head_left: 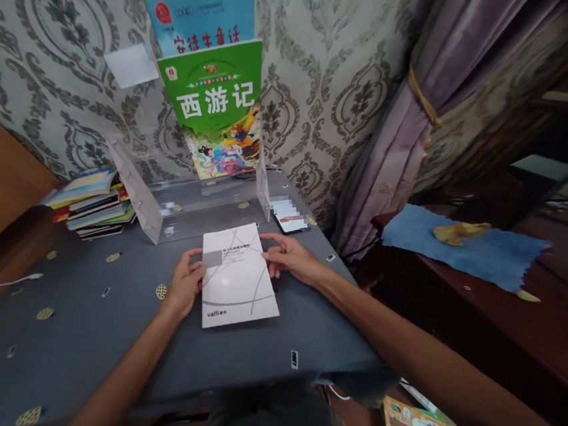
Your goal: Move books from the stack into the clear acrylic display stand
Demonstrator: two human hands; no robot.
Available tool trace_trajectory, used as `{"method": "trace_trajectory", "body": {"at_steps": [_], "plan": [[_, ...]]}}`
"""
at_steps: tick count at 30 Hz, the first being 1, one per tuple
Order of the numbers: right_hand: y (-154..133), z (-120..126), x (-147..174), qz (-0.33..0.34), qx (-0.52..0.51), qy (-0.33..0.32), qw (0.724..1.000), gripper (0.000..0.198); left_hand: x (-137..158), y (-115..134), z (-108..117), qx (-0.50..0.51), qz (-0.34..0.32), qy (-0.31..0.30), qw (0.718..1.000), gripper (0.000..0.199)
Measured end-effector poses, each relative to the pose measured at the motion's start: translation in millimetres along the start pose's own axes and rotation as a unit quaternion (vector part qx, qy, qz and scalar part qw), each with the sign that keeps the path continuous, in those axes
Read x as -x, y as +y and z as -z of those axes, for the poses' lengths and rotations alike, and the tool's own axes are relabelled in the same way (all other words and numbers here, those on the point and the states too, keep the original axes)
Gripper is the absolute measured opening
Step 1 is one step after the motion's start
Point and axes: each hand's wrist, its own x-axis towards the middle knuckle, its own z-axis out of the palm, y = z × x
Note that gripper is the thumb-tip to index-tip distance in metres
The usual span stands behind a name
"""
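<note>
A white booklet (238,281) with grey curved lines and a "vatti" logo is held between both hands above the dark table cover. My left hand (187,282) grips its left edge, thumb on the front and fingers behind. On the opposite edge my right hand (288,258) holds it the same way, the fingertips partly hidden. Behind the booklet stands a clear acrylic rack (145,199). A green picture book (219,112) stands upright in the rack, with a blue book (204,13) behind it.
Several books lie in a stack (97,204) left of the rack. A phone (290,214) rests to its right. A white cable (9,282) crosses the table's left side. Further right, a blue cloth (458,243) covers part of a dark red cabinet. An orange book (414,421) lies below the table.
</note>
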Motion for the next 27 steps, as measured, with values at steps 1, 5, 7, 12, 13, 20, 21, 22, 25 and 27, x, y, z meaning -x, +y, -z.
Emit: {"method": "trace_trajectory", "body": {"at_steps": [1, 5, 7, 12, 13, 20, 21, 22, 25, 27], "plan": [[1, 1, -1, -0.009, 0.020, 0.004, 1.000, 0.059, 0, -1, 3, -0.054, -0.015, -0.024, 0.998, 0.042], [4, -2, 0, -0.027, 0.123, 0.012, 0.992, 0.064, 3, 2, 10, -0.385, -0.132, -0.032, 0.913, 0.023], [4, -4, 2, -0.031, 0.182, 0.019, 0.983, 0.065, 3, 5, 9, -0.516, -0.173, 0.007, 0.839, 0.022], [2, -11, 6, 0.057, 0.391, 0.068, 0.916, 0.042, -16, -3, 8, -0.549, -0.248, -0.032, 0.797, 0.025], [2, -14, 6, 0.082, 0.437, 0.081, 0.892, 0.038, -22, -7, 9, -0.535, -0.261, -0.041, 0.803, 0.026], [8, -61, -9, 0.222, 0.574, -0.001, 0.788, 0.037, -48, -33, 22, -0.479, -0.299, -0.046, 0.824, 0.042], [10, -68, -16, 0.237, 0.577, -0.024, 0.781, 0.041, -49, -36, 22, -0.478, -0.306, -0.043, 0.822, 0.044], [12, -75, -22, 0.240, 0.581, -0.042, 0.777, 0.044, -50, -39, 23, -0.478, -0.313, -0.038, 0.820, 0.045], [19, -90, -41, 0.209, 0.597, -0.059, 0.772, 0.049, -53, -45, 25, -0.479, -0.324, -0.021, 0.816, 0.047], [23, -93, -49, 0.190, 0.604, -0.059, 0.772, 0.049, -55, -47, 26, -0.472, -0.333, -0.012, 0.816, 0.045]]}}
